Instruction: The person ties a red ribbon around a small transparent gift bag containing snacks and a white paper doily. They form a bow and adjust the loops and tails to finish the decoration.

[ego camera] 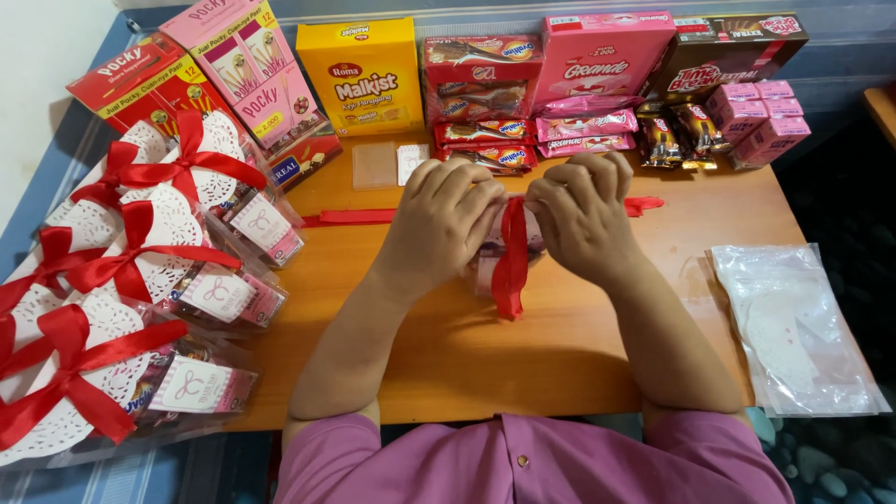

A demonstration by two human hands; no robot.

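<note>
Hands: left hand (439,224) and right hand (581,213) were closed, each grip pinching the red ribbon (511,257).
Ribbon: middle of the desk (467,355), over a small clear packet (485,266).
Left: finished gift bags (140,280).
Far: snack boxes (369,75).

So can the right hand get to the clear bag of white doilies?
Probably yes. The clear bag of doilies lies on the right hand's side with bare table between. But that hand is pinching the red ribbon and would have to let go first.
</note>
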